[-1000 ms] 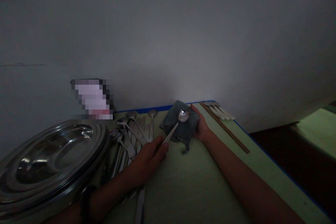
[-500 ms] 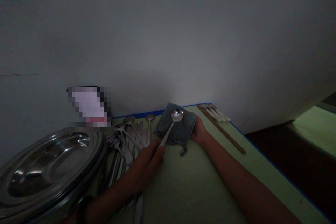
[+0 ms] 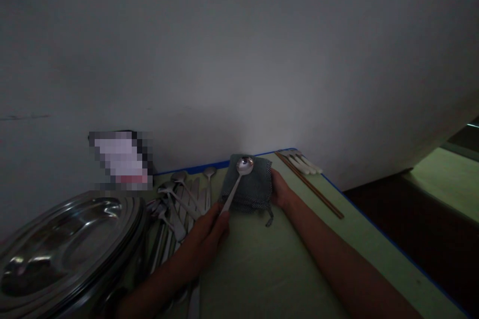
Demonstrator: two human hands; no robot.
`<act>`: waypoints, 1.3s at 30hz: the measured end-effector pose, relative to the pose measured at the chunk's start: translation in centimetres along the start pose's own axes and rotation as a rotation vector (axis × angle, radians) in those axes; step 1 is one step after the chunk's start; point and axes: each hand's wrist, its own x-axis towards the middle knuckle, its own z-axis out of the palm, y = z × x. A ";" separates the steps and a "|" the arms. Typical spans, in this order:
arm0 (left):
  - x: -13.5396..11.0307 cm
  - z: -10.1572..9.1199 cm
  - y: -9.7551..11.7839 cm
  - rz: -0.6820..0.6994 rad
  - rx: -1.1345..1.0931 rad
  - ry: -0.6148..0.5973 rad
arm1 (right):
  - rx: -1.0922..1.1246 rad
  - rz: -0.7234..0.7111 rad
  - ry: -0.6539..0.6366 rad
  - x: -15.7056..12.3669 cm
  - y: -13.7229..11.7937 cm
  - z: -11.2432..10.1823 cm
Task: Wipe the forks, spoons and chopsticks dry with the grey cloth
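Observation:
My left hand (image 3: 209,227) is closed round the handle of a metal spoon (image 3: 236,181). The spoon's bowl lies against a folded dark grey cloth (image 3: 250,185) near the far edge of the green table (image 3: 292,264). My right hand (image 3: 281,190) grips the cloth from its right side. Both forearms reach in from the bottom of the view.
Several loose spoons and knives (image 3: 179,199) lie left of the cloth. A stack of steel trays (image 3: 63,244) fills the lower left. Brown chopsticks (image 3: 310,185) and white-handled cutlery (image 3: 304,161) lie at the far right by the blue table edge. A wall stands behind.
Both hands, spoon and cloth have drifted left and slightly down in view as the camera shifted. The spoon bowl now lies near the cloth's top edge.

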 end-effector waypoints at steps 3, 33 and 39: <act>0.0 0.0 0.0 0.003 0.021 -0.014 | -0.054 -0.102 -0.101 0.0 0.2 0.0; -0.2 -0.5 0.0 0.068 0.155 -0.190 | -0.268 -0.203 -0.129 0.1 0.8 0.7; -0.3 -0.4 -0.1 0.070 0.119 -0.189 | -0.346 -0.255 -0.102 0.5 1.2 0.4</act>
